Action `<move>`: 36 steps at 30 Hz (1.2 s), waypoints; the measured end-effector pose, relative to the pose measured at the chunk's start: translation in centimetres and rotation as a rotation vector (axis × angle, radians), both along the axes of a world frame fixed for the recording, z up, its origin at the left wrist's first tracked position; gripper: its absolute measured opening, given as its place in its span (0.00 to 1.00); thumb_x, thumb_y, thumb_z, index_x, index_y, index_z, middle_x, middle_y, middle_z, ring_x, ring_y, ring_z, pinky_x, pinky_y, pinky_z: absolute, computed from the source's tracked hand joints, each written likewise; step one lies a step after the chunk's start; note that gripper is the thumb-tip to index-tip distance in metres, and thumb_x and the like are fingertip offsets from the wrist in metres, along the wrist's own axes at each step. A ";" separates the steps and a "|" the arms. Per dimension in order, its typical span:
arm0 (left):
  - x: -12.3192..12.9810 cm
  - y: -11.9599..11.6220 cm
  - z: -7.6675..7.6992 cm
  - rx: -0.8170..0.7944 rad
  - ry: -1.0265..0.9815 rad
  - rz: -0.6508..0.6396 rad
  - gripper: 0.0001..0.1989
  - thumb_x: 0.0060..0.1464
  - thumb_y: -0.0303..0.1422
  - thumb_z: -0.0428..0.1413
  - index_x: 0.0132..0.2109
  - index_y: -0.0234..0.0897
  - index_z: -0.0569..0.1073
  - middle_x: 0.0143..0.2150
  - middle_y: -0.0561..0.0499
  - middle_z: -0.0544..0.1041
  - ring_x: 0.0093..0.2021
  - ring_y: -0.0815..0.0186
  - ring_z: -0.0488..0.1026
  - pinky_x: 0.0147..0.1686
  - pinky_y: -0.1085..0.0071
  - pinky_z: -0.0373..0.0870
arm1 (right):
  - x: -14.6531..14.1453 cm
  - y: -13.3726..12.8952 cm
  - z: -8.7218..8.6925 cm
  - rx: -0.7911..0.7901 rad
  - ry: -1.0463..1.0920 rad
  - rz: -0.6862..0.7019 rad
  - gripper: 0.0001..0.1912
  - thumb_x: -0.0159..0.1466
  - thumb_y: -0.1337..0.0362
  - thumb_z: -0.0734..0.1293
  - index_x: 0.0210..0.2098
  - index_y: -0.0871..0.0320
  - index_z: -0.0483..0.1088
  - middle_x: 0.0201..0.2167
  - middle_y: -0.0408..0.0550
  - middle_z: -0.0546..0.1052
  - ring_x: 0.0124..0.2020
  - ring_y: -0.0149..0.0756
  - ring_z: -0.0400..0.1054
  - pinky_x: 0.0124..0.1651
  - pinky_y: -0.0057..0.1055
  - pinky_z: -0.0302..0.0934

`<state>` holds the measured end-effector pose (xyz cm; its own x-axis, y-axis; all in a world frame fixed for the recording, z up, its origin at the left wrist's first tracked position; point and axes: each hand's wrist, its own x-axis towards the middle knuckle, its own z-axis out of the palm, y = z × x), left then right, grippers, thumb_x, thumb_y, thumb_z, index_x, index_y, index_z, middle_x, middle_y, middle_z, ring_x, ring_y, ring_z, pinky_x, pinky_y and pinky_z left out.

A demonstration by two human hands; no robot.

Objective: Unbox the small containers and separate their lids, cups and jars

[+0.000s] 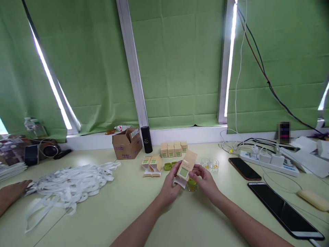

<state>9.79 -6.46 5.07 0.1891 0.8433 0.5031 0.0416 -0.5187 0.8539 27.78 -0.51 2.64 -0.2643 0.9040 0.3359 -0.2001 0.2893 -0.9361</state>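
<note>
My left hand (169, 185) grips the left side of an open kraft paper box (187, 164) with a green-edged window. My right hand (206, 182) has its fingers closed at the box's right edge, beside a small clear jar with a green lid (192, 184) that stands just behind the fingers. Left of my hands lie two unfolded kraft boxes (152, 166). Green lids (168, 166) rest between them and the held box. Clear containers with yellow centres (209, 165) stand behind my right hand. Several closed kraft boxes (174, 150) stand in rows further back.
A brown carton (127, 143) and black cylinder (146, 139) stand by the wall. White straps (77, 183) are heaped left, near another person's hand (15, 192). Right are a phone (245, 168), a tablet (284, 209), a power strip (269, 162) and cables.
</note>
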 end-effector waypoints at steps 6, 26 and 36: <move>-0.5 0.2 -0.4 -0.008 -0.015 -0.038 0.38 0.58 0.32 0.57 0.73 0.43 0.54 0.74 0.44 0.59 0.74 0.50 0.55 0.71 0.51 0.53 | 0.1 0.4 -0.1 -0.059 0.076 0.035 0.31 0.56 0.41 0.76 0.48 0.56 0.74 0.35 0.51 0.82 0.40 0.47 0.76 0.47 0.43 0.70; -0.3 0.3 -0.7 0.104 0.306 0.278 0.31 0.60 0.31 0.58 0.69 0.43 0.62 0.66 0.42 0.70 0.62 0.50 0.69 0.61 0.53 0.66 | -0.1 -0.6 1.4 -0.109 0.133 0.061 0.33 0.52 0.39 0.77 0.48 0.55 0.74 0.40 0.54 0.84 0.45 0.52 0.78 0.52 0.47 0.70; -0.5 -0.1 -0.9 0.142 0.341 0.281 0.29 0.68 0.42 0.50 0.72 0.41 0.59 0.67 0.39 0.69 0.64 0.49 0.67 0.64 0.50 0.63 | 0.2 -0.7 1.7 -0.097 0.092 0.124 0.30 0.54 0.38 0.76 0.44 0.55 0.80 0.47 0.55 0.83 0.49 0.55 0.77 0.57 0.50 0.68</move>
